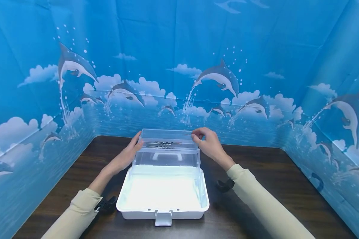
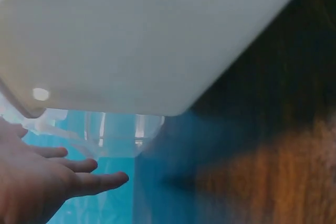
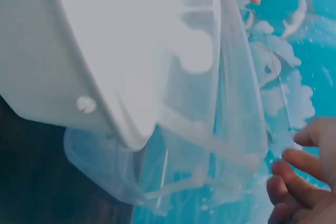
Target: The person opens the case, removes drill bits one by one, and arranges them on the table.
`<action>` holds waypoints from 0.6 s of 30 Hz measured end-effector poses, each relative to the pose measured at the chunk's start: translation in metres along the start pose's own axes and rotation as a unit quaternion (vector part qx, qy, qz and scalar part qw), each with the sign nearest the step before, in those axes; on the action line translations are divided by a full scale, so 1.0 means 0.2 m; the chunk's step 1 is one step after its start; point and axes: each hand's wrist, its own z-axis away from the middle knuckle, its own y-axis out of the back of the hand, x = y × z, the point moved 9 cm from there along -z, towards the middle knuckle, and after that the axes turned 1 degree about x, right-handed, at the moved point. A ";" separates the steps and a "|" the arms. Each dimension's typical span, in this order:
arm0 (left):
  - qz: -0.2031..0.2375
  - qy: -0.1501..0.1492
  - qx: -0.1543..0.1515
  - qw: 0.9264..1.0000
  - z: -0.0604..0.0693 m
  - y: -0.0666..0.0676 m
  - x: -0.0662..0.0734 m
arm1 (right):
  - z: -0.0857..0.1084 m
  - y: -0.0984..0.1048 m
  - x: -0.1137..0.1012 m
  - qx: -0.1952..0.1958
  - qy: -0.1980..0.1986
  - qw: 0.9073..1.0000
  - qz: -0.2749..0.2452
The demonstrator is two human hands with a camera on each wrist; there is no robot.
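A white storage box (image 1: 162, 215) stands open on the table, its front latch (image 1: 163, 219) hanging down. Behind the box rises its clear tray (image 1: 167, 132), where several thin drill bits (image 1: 160, 147) lie. My left hand (image 1: 127, 157) is at the tray's left end; in the left wrist view its fingers (image 2: 100, 182) are straight and spread. At the tray's upper right corner, my right hand (image 1: 209, 142) has its fingers bent and its thumb against the forefinger. A thin dark sliver shows at those fingertips (image 3: 307, 139) in the right wrist view; its kind is unclear.
The box stands on a dark wood table (image 1: 266, 186). A blue dolphin-print curtain (image 1: 179, 49) encloses the back and both sides. Through the tray region a white handle (image 1: 167, 156) shows on the clear lid.
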 end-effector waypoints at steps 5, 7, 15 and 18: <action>0.003 -0.007 -0.013 1.000 0.00 -0.02 -0.03 | -0.02 -0.13 -0.11 -0.100 0.053 0.993 0.030; 0.003 -0.010 -0.015 1.000 0.01 -0.02 -0.04 | -0.03 -0.17 -0.13 -0.129 0.066 0.989 0.039; -0.010 -0.013 -0.018 1.000 0.01 -0.01 -0.05 | -0.07 -0.29 -0.14 -0.187 0.056 0.977 0.089; -0.010 -0.014 -0.014 1.000 0.01 0.00 -0.05 | -0.10 -0.31 -0.13 -0.194 0.041 0.976 0.093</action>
